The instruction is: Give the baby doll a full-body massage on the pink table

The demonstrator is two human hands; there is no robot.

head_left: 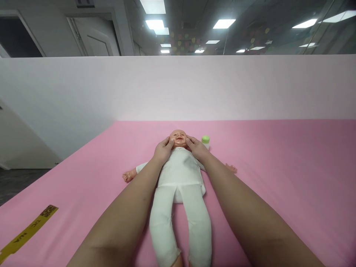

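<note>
A baby doll (180, 172) in a white cloth suit lies on its back, head at the far end and legs toward me. Both its arms are spread out sideways. My left hand (163, 150) cups the left side of the doll's head (178, 134), its thumb on the cheek. On the other side my right hand (197, 148) holds the opposite cheek the same way. The fingers behind the head are partly hidden. Just beyond my right hand is a bottle-like container with a green cap (205, 139), its lower part mostly covered.
A pink padded surface (278, 159) lies under everything, with a white wall (222, 89) along its back. Near the left edge rests a yellow printed strip (27, 233). The floor (19, 181) shows beyond that edge, and a door (94, 37) stands behind.
</note>
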